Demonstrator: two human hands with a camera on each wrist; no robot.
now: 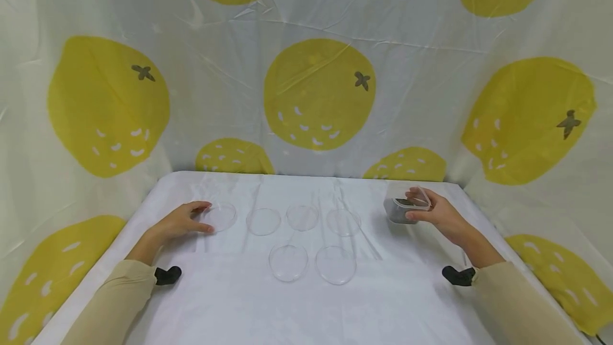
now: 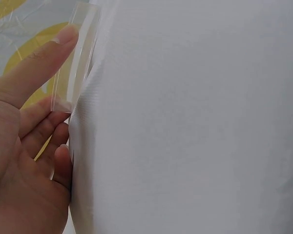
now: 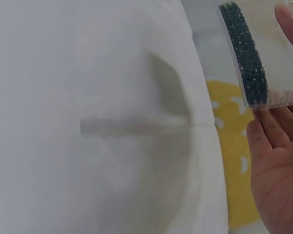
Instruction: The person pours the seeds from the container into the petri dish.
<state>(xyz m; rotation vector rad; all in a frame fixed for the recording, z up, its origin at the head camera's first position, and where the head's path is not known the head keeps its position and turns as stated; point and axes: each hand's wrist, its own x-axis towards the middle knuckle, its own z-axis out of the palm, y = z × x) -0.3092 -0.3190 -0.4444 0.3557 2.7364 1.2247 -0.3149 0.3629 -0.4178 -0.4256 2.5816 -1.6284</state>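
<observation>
At the left of the table my left hand (image 1: 178, 221) holds a clear, shallow petri dish (image 1: 223, 217) by its edge, thumb on the near side and fingers on the far side. The left wrist view has the dish (image 2: 83, 53) edge-on, resting on the cloth. On the right, my right hand (image 1: 444, 218) grips a clear plastic box (image 1: 394, 212) between thumb and fingers. A layer of small dark grains (image 3: 246, 56) lies along its bottom; their exact kind cannot be told. The box appears held slightly above the table.
Several more clear petri dishes stand between the hands: three in the back row, including one in the middle (image 1: 302, 218), and two nearer, including one on the right (image 1: 336, 265). A white cloth (image 1: 230, 302) covers the table. A lemon-print curtain (image 1: 412, 95) encloses the back and sides.
</observation>
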